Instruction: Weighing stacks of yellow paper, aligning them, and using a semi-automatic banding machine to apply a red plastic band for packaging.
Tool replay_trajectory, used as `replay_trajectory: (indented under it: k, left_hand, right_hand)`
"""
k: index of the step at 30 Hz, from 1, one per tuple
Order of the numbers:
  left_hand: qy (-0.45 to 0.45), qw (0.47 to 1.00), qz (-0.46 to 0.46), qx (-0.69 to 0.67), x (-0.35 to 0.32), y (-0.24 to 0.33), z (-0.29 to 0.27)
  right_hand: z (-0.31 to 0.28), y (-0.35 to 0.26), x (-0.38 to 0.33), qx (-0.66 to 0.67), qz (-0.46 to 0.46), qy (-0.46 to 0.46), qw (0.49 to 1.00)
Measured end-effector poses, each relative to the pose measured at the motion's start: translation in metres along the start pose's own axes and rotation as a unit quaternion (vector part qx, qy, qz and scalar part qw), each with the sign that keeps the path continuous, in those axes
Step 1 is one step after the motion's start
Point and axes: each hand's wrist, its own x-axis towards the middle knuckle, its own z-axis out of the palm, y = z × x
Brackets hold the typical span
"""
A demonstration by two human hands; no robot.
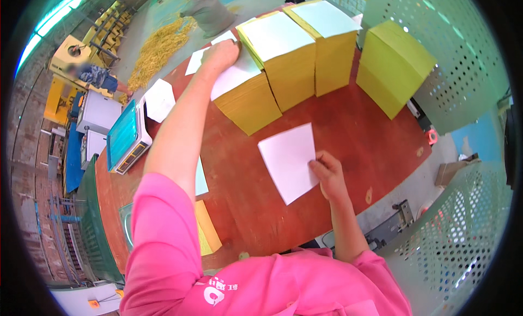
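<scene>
My right hand [328,175] pinches the right edge of a white paper sheet [289,162], held tilted over the red table. My left hand [221,55] reaches far forward to the top of the nearest yellow paper stack [250,103]. Its fingers are curled down and their tips are hidden, so what they grip cannot be made out. A white sheet [235,77] covers that stack beneath the hand. Beside it stand two more tall yellow stacks, a middle one [297,70] and a far one [336,59], both topped with white sheets.
A yellow-green stack [395,65] leans by the perforated screen [436,38] on the right. Left on the red table [234,207] is a scale [128,139]. Yellow sheets [208,229] lie by my left sleeve. Beyond are a sack [210,13], yellow scraps [158,54] and another person [98,76].
</scene>
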Motion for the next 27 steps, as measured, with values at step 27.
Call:
replay_trajectory:
  k: [27]
  left_hand:
    - [0.07,0.901,0.414,-0.113,-0.453,0.094,-0.104]
  right_hand:
    - [0.128,0.137,-0.294,0.43,0.067,0.192,0.88]
